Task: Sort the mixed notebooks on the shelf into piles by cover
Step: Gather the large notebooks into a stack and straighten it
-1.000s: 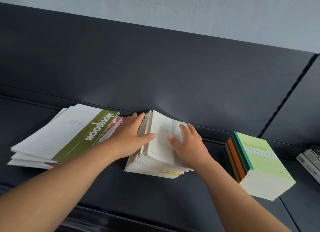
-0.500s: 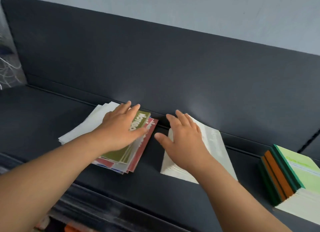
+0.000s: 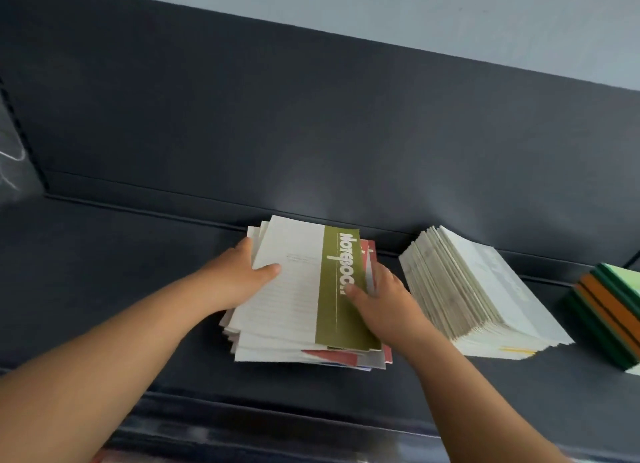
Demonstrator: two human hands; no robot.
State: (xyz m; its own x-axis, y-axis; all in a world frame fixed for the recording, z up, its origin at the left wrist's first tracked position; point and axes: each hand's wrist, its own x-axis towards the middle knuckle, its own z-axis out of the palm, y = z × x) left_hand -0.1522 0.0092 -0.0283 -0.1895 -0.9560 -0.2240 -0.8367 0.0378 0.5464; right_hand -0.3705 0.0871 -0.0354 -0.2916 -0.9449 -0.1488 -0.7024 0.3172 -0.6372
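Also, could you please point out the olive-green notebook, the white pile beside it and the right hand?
olive-green notebook [image 3: 301, 289], head view, white ruled part of its cover.
white pile [image 3: 505, 289], head view, its top cover.
right hand [image 3: 384, 303], head view, back of the hand.

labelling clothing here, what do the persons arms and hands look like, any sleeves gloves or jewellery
Both arms are bare as far as the frame shows: no sleeve on the left forearm or right forearm. The left hand and right hand wear no gloves; no ring, watch or bracelet shows.
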